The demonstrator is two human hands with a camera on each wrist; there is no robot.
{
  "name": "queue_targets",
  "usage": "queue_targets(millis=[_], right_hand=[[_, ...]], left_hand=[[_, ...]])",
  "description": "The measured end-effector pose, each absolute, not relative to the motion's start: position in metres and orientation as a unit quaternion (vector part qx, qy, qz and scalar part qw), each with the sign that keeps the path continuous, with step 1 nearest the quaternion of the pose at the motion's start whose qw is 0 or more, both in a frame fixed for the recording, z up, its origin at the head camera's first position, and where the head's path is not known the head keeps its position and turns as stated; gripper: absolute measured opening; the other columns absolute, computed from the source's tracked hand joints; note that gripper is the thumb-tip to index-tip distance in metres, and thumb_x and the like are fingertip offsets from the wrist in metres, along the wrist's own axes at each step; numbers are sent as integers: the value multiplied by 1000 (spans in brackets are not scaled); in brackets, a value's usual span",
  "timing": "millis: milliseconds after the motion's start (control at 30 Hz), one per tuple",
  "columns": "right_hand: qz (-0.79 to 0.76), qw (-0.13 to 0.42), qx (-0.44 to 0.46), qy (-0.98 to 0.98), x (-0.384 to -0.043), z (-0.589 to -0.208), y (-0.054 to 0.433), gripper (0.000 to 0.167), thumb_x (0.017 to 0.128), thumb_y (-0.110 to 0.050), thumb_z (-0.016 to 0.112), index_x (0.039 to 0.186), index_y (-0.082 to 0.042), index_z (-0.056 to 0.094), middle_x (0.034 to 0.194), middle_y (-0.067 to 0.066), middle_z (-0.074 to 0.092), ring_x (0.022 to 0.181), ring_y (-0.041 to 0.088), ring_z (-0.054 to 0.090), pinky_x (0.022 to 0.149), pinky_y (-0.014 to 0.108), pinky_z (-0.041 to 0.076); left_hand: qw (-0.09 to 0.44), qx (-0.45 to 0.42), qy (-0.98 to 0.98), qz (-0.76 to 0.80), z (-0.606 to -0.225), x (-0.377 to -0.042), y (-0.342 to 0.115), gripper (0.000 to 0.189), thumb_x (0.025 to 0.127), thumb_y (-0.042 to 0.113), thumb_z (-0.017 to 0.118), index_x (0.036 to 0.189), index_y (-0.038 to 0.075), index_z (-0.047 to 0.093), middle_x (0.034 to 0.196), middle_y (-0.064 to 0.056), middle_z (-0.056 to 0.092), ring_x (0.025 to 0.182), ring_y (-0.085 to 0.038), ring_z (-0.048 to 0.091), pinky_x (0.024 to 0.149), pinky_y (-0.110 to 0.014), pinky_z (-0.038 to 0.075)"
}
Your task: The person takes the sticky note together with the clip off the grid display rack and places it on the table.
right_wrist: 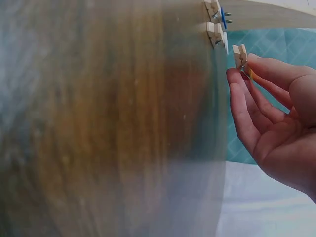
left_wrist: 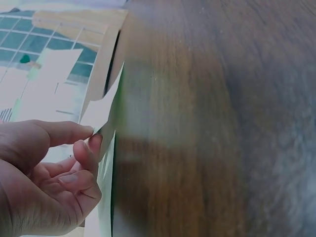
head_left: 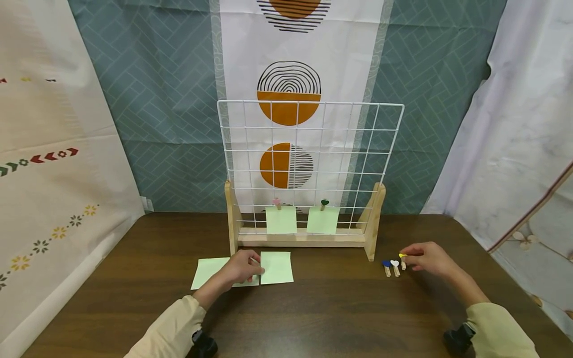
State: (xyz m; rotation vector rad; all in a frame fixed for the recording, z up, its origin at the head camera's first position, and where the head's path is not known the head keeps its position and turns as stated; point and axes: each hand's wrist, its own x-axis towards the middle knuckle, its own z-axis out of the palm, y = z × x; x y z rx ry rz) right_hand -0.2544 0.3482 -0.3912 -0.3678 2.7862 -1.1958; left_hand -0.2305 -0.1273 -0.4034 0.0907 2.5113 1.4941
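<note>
My left hand (head_left: 241,268) pinches the edge of a pale green paper sheet (head_left: 277,267) between thumb and fingertip. In the left wrist view that sheet (left_wrist: 104,109) tilts up off the table. Another green sheet (head_left: 208,271) lies partly hidden under my left hand. On the right, my right hand (head_left: 427,257) grips a small wooden clothespin with a yellow top (head_left: 403,256); the right wrist view shows this clothespin (right_wrist: 240,58) between thumb and fingers. Beside it lie a clothespin with a blue heart (head_left: 386,264) and one with a white heart (head_left: 395,264).
Behind the hands stands a white wire grid (head_left: 309,149) in a wooden base (head_left: 302,240). Two green sheets hang low on it, the left one (head_left: 281,221) under a pink clothespin (head_left: 277,203), the right one (head_left: 323,221) under a dark green heart clothespin (head_left: 324,203). Curtains surround the brown table (head_left: 322,313).
</note>
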Motion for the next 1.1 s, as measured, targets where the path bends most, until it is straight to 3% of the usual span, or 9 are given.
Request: queue_targets(millis=[567,733,1100], right_hand=[[-396,64,-123,908,-254,-397,355,22,87,-1,67,102,15,64,96,21,68,79,17,64,68,35,56],[-394,63,-125,908,-254,-396,353,22,88,0,67,102,16,64,97,22,68,82,21,64,69,36,56],[-383,64,-115,914,-253,-397,354,24,87,-3,68,104,14,64,101,24,67,86,24,63,67,34,54]], left_hand=[[105,43,866,487,-403,-228,-134,17,87,5,65,100,-5,61,72,-4,63,47,-12,45,45,-22,27],[104,29,869,484,-401,-228,-136,11,92,7,60,96,-2,63,70,-3,64,46,-11,47,45,-21,27],[105,23,863,494,-394,-227,-150,19,95,11,56,103,-4,63,78,-6,65,51,-13,50,46,-21,28]])
